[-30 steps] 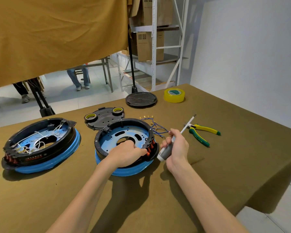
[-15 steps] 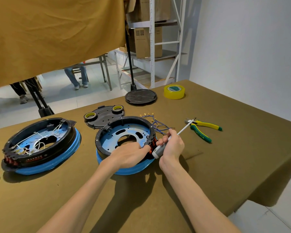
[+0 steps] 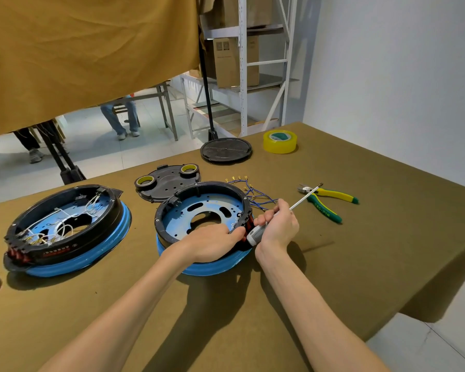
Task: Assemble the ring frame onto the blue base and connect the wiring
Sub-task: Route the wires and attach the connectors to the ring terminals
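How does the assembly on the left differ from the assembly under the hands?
The left assembly has white wires looped inside its ring; the near assembly shows a bare blue plate inside, and its blue wires lie outside on the table. No hand touches the left one; the left hand rests on the near one's rim. Both have a black ring on a blue base.

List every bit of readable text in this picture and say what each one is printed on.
Green pliers: pale lettering along one handle, roughly "UNG-DIN"; the first letters are unsure.
Left ring assembly: a line of red print on the black outer wall, too blurred to read.
Cardboard box on the shelf: two small marks and faint print, too small to read.
Yellow tape roll: green core label, illegible.
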Available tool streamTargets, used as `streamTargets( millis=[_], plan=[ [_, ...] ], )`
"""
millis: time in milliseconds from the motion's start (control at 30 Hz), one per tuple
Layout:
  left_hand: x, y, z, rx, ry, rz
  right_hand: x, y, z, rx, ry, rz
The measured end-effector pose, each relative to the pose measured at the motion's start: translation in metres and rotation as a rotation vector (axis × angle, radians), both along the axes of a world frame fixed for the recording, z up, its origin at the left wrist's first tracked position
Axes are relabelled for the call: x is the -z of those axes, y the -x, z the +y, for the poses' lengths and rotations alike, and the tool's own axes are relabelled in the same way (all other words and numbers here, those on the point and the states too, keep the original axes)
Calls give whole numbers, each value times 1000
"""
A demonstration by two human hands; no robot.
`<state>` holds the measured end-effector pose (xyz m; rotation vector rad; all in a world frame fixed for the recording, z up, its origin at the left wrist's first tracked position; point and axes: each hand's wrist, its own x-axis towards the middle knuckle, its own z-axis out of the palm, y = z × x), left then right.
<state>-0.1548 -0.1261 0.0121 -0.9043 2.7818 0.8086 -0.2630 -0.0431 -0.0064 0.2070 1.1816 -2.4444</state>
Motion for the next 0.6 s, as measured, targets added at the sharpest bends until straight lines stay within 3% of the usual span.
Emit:
streamTargets(
  millis=[167, 500, 600],
  plan=[
    [3, -1, 0, 4, 21, 19, -3, 1, 2, 42, -16, 29],
    [6, -1, -4, -39, 2, 72, -6, -24, 0, 61, -106, 273],
    [9, -5, -3, -51, 79, 55, -8, -19, 2, 85, -96, 295]
  ],
)
